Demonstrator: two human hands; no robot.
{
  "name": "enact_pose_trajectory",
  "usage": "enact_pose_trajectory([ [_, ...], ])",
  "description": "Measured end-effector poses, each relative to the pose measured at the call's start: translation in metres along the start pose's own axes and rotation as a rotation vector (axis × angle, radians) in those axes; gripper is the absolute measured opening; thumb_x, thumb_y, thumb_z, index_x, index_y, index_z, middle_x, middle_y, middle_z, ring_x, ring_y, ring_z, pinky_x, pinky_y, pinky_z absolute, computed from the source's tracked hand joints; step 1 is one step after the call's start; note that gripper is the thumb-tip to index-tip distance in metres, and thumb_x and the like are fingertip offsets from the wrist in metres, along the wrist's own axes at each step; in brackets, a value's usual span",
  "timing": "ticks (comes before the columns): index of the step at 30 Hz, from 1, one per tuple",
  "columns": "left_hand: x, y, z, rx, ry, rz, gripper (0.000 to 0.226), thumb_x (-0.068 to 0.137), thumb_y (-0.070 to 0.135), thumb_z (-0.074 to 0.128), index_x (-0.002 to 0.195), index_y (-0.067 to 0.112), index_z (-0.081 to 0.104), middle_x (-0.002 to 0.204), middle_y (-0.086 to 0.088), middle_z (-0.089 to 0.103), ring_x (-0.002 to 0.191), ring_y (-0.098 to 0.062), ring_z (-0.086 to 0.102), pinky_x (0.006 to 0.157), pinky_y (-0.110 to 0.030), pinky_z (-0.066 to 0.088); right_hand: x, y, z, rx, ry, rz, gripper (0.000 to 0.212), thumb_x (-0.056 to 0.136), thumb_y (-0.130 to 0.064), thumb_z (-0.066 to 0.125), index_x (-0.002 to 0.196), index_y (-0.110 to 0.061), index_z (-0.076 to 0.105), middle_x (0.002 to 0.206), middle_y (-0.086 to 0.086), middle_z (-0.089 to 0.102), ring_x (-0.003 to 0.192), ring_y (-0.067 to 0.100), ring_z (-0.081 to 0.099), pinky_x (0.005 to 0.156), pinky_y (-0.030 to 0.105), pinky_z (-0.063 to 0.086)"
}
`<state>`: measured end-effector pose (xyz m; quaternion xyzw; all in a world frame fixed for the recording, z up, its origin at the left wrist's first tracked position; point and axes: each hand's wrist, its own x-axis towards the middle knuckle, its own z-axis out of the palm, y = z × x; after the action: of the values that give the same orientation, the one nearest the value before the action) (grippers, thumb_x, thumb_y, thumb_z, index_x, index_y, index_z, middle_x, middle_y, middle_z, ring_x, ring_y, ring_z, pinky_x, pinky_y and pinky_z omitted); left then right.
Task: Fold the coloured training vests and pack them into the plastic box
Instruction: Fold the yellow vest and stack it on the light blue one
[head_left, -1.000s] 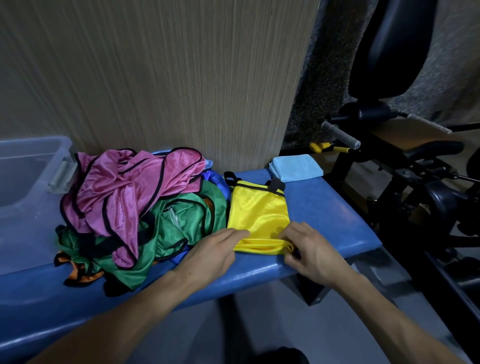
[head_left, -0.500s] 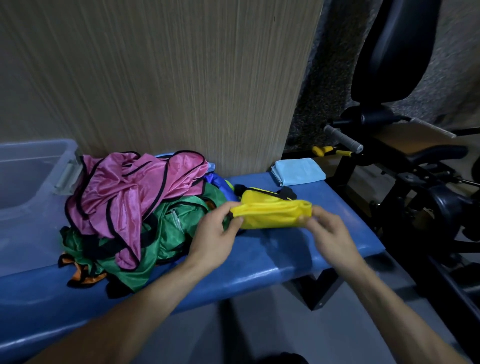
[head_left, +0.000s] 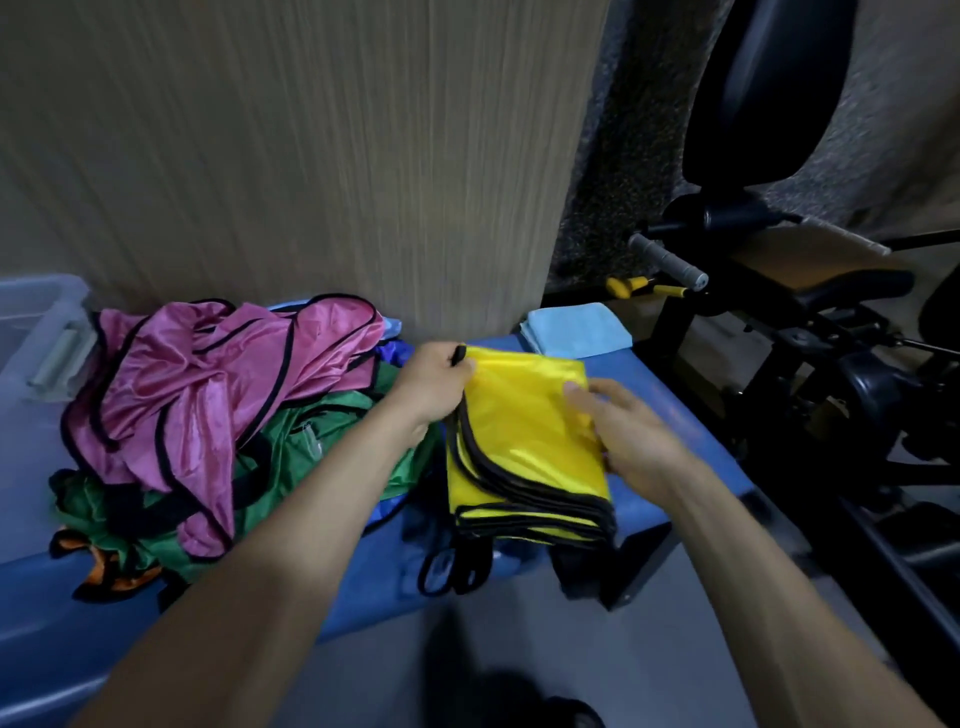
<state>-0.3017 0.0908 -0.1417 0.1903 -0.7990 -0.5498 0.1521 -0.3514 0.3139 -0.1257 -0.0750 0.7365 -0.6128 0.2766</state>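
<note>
A folded yellow vest (head_left: 524, 447) with black trim is lifted above the blue bench (head_left: 332, 587), its stacked layers and black straps hanging toward me. My left hand (head_left: 434, 384) grips its far left corner. My right hand (head_left: 628, 436) holds its right edge, fingers over the top. To the left lies a heap of unfolded vests: a pink one (head_left: 208, 395) on top, a green one (head_left: 291, 457) under it, an orange one (head_left: 104, 566) at the bottom. The clear plastic box (head_left: 36, 338) stands at the far left.
A folded light blue cloth (head_left: 576, 330) lies at the bench's far right corner. A wood-grain wall panel (head_left: 311, 156) rises behind the bench. Black gym equipment (head_left: 810, 332) with a grey handle stands close on the right. Grey floor lies below the bench.
The yellow vest was folded over on the bench, then lifted. Now both hands hold it higher and nearer me, with its layered edges hanging down. The view shifted slightly right.
</note>
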Motion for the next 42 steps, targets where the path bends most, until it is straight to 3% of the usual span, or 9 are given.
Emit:
enact_pose_trajectory([
  [3,0.016,-0.037,0.012,0.107,0.078,-0.146,0.025,0.099,0.011,0.055,0.074,0.014,0.054,0.062,0.0,0.039,0.062,-0.018,0.04,0.055,-0.034,0.023,0.012,0.025,0.004,-0.191,-0.116,-0.044,0.075,0.09,-0.016,0.076,0.149,-0.031,0.033,0.115,0.0,0.061,0.099,0.014,0.064,0.079,0.021,0.051],
  [8,0.03,-0.032,0.011,0.212,0.237,-0.086,0.02,0.101,0.017,0.054,0.082,0.01,0.057,0.069,0.001,0.053,0.073,-0.024,0.054,0.062,-0.031,0.031,0.011,0.028,-0.016,-0.687,-0.08,-0.276,0.031,0.091,-0.036,0.074,0.12,-0.03,0.066,0.12,-0.001,0.057,0.103,0.012,0.063,0.095,0.027,0.05],
  [11,0.025,-0.022,0.007,0.452,0.122,-0.062,0.026,0.104,0.024,0.052,0.12,0.005,0.059,0.11,-0.017,0.065,0.109,-0.037,0.061,0.08,-0.036,0.042,0.002,0.032,-0.029,-0.718,-0.239,-0.273,0.026,0.084,-0.04,0.081,0.105,-0.028,0.071,0.104,-0.005,0.068,0.099,0.006,0.064,0.094,0.026,0.051],
  [14,0.012,-0.012,0.001,0.782,0.07,0.162,0.052,0.101,0.026,0.056,0.148,0.009,0.041,0.148,-0.014,0.042,0.134,-0.037,0.04,0.109,-0.045,0.037,0.0,0.035,-0.03,-0.758,-0.238,-0.322,0.034,0.076,-0.035,0.089,0.103,-0.03,0.068,0.101,-0.006,0.066,0.098,0.008,0.062,0.089,0.022,0.05],
  [16,0.001,0.001,-0.002,0.758,0.06,0.361,0.036,0.099,0.024,0.06,0.134,0.016,0.057,0.134,-0.004,0.053,0.123,-0.027,0.049,0.102,-0.041,0.043,0.001,0.039,-0.027,-0.789,-0.198,-0.378,0.034,0.073,-0.03,0.091,0.097,-0.028,0.068,0.095,-0.006,0.065,0.091,0.01,0.061,0.083,0.024,0.05],
  [19,-0.019,0.013,-0.008,0.579,-0.346,0.356,0.014,0.097,0.028,0.063,0.107,0.022,0.072,0.098,0.008,0.07,0.089,-0.013,0.066,0.078,-0.026,0.049,0.003,0.044,-0.023,-0.798,-0.165,-0.441,0.031,0.071,-0.026,0.092,0.088,-0.027,0.066,0.085,-0.006,0.064,0.079,0.008,0.06,0.074,0.027,0.05],
  [22,-0.041,0.003,-0.008,0.659,-0.595,0.357,0.016,0.094,0.039,0.069,0.102,0.026,0.074,0.089,0.01,0.07,0.081,-0.006,0.065,0.077,-0.027,0.053,0.002,0.048,-0.022,-0.792,-0.139,-0.482,0.029,0.071,-0.024,0.091,0.084,-0.024,0.065,0.075,-0.007,0.063,0.068,0.005,0.056,0.065,0.025,0.047],
  [29,-0.053,-0.016,-0.009,0.711,-0.539,0.462,0.019,0.093,0.043,0.069,0.105,0.029,0.074,0.095,0.009,0.064,0.089,-0.005,0.059,0.084,-0.024,0.047,-0.004,0.058,-0.02,-0.689,-0.093,-0.604,0.027,0.076,-0.023,0.088,0.08,-0.027,0.062,0.068,-0.007,0.057,0.065,0.013,0.054,0.065,0.042,0.051],
  [42,-0.062,-0.021,-0.012,0.646,-0.509,0.411,0.02,0.096,0.039,0.067,0.111,0.029,0.075,0.098,0.009,0.063,0.093,-0.005,0.06,0.087,-0.023,0.046,-0.008,0.071,-0.012,-0.484,-0.029,-0.639,0.028,0.081,-0.012,0.085,0.083,-0.027,0.062,0.079,-0.007,0.058,0.064,0.021,0.061,0.064,0.024,0.048],
])
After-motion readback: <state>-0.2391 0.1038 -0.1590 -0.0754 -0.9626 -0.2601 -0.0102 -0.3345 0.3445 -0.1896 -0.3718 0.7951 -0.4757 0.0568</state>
